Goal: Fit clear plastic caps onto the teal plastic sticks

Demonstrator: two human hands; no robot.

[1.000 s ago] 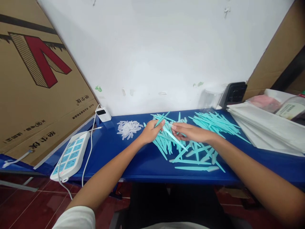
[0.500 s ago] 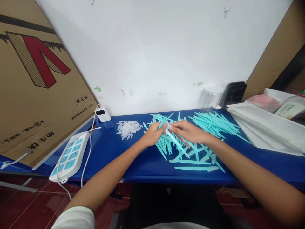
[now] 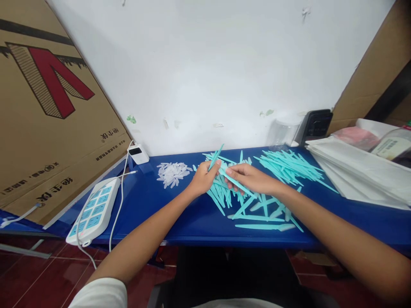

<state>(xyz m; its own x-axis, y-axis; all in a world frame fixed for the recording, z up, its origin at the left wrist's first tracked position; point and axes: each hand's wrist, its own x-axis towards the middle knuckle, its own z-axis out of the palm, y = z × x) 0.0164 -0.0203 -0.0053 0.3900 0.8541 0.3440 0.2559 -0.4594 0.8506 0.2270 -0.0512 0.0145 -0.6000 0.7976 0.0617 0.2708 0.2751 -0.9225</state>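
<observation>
My left hand (image 3: 204, 177) is closed round slim turquoise sticks that look like eyebrow razors (image 3: 216, 155); their ends point up past my thumb. My right hand (image 3: 247, 177) pinches near the upper end of another turquoise razor (image 3: 239, 185), which slants down to the right below my fingers. Both hands' fingertips nearly meet at that upper end, so its detail is hidden. Beneath my hands lies a loose heap of turquoise razors (image 3: 221, 196). Nearer the front edge, several razors (image 3: 260, 226) have whitish translucent covers on one end.
Small translucent caps (image 3: 173, 173) are piled on the blue table (image 3: 141, 214) at left. A second razor pile (image 3: 289, 167) lies at right, beside white packets (image 3: 340, 171). A power strip (image 3: 94, 211) with cables, a white device (image 3: 138, 154) and a clear jar (image 3: 284, 132) stand around.
Both hands have shifted slightly left, with the razors still in them. The sticks in my left hand now point more steeply upward. The piles look the same.
</observation>
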